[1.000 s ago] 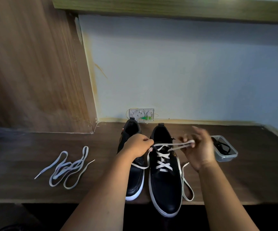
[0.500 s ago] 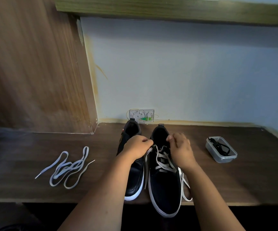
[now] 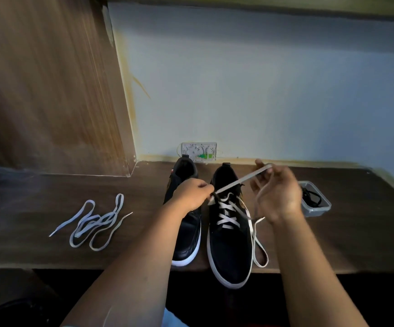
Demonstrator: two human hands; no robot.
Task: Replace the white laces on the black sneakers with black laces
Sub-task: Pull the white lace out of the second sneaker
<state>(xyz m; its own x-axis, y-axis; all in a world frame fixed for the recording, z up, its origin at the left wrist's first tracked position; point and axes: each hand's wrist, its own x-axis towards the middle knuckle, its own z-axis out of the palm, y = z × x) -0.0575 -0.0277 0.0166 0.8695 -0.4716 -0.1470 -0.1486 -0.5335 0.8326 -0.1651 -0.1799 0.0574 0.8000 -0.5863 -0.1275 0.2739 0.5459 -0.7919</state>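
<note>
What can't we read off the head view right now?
- Left sneaker: eyelet area hidden by the left hand and forearm.
- Right hand: seen from the back, so its grip on the white lace is hidden.
- Clear container: dark contents too small to identify.

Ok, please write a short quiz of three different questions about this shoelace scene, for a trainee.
1. True or false: the left black sneaker with white sole has its white lace in.
2. Where are the thin black laces?
A. small clear plastic box
B. dark wooden desk
3. Which hand pulls the flat white lace away from the right black sneaker?

Key: 1 false, the loose white lace lies on the desk; 2 A; 3 the right hand, while the left hand steadies it.
</note>
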